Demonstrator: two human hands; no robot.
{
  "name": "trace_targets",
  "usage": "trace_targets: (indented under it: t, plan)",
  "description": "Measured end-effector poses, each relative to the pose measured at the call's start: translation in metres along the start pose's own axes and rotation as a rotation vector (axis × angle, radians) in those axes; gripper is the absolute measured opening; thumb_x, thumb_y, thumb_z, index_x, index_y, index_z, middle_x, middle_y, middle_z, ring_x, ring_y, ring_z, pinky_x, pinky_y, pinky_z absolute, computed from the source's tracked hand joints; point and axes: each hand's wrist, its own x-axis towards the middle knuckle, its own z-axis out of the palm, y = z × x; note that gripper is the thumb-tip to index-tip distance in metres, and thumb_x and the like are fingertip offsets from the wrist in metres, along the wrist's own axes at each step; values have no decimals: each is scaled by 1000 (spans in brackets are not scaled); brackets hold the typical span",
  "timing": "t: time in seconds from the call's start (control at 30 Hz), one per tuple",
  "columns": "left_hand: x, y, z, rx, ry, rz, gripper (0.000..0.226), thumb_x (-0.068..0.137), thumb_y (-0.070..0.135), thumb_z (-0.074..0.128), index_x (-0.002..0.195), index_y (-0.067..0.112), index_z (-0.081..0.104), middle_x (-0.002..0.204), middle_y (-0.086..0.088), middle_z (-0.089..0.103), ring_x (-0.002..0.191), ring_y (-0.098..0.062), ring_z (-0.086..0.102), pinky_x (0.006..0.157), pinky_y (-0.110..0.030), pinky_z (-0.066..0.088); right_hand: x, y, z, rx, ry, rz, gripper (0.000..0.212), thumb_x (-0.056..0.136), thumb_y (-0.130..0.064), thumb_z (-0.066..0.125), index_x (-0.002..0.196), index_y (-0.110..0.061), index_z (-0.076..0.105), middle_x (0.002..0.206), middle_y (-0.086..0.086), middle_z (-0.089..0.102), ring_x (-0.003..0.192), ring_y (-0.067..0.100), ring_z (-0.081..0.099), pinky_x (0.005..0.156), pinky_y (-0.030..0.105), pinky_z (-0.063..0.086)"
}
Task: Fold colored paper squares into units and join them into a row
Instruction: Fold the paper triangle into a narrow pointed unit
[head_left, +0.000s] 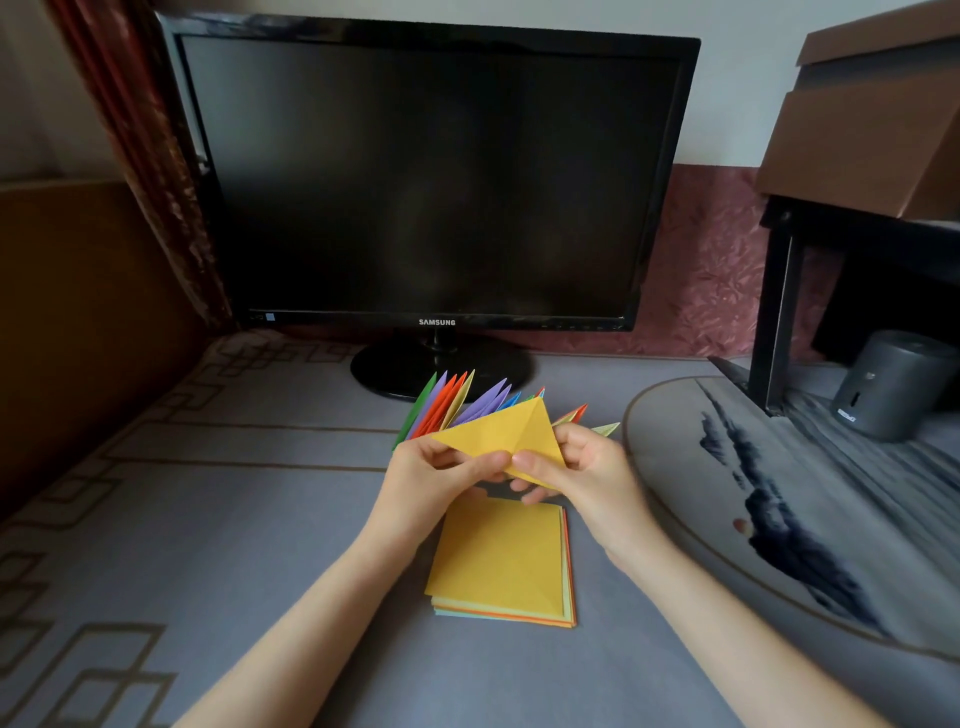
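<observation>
A yellow paper sheet (498, 431), partly folded with creases showing, is held up above the table. My left hand (431, 478) pinches its lower left edge and my right hand (582, 473) pinches its lower right part, thumbs nearly touching. Behind the sheet stands a row of joined folded units (457, 402) in green, purple, orange, yellow and blue, fanned out on the table; its right end is partly hidden by the sheet and my right hand. Below my hands lies a stack of colored paper squares (504, 561) with a yellow one on top.
A dark Samsung monitor (431, 176) stands at the back on its round base (384, 369). A round grey mat (779, 493) lies at the right, with a black stand leg (774, 322) and a grey cylinder (888, 387) on it. A grey patterned cloth (208, 519) covers the table.
</observation>
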Motion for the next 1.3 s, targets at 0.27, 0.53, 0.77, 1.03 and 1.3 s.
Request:
trace_targets:
  t: [0.27,0.53,0.77,1.03,1.3]
  plan:
    - [-2,-1,1,56,1,45,51,61,39,76,81,-8,66,75,-11,73,70,-20,66,66,-25,52,-1,0,0,-51,-42,-8,23,77,2,71,98,1,62,81,10,72,61,18,68,54,25,56]
    - [-1,1,-1,-79,46,10,45,62,27,76,86,-9,64,71,-10,72,70,-26,71,70,-33,59,1,-2,-4,-51,-120,30,33,77,3,71,107,-5,59,82,7,73,64,25,69,59,30,57]
    - [0,4,-1,-186,68,-4,11,79,3,69,87,-3,64,65,-6,71,62,-15,70,60,-21,56,2,0,-7,-98,-111,55,32,77,-4,73,106,-5,58,66,12,69,51,28,63,48,30,51]
    - [1,4,-4,-201,129,-16,9,78,5,71,77,-1,63,64,-8,70,61,-18,70,59,-20,56,3,2,-7,-110,-149,53,50,77,3,70,123,3,49,65,7,68,61,28,68,56,32,56]
    - [3,4,-8,-180,185,31,11,79,11,72,78,3,64,70,-12,70,66,-24,69,64,-23,56,-3,-2,-7,-5,-239,52,61,82,14,59,131,-16,40,82,15,71,80,33,70,70,35,58]
